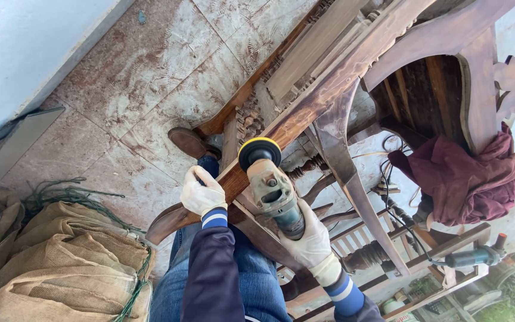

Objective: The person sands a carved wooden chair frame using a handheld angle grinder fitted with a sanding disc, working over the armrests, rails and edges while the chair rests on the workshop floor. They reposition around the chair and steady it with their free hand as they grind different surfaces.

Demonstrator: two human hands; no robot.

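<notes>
Dusty, stained floor tiles (150,89) fill the far left of the scene, bordered by a pale wall (25,48) along the upper left edge. On the near left lies a heap of coarse brown burlap sacks (49,262) tangled with green cord (61,194).

A dark carved wooden chair frame (329,101) lies tipped across the middle, one long curved leg (233,179) running down toward the person's blue-jeaned lap (251,280). The left hand (202,192), in a white glove, is clenched around this leg near its lower end, just beside a brown shoe (189,143) planted on the tiles.

The right hand (312,241), also gloved in white, grips the body of a worn grey-green angle grinder (275,191). Its round yellow-rimmed black sanding pad (259,152) rests against the leg's wood, a little farther along than the left hand.

To the right, a crumpled maroon cloth (466,179) hangs over the chair frame. Black cables (394,203) trail beneath it toward a second teal power tool (472,256) lying at the near right, among turned wooden spindles (359,238).
</notes>
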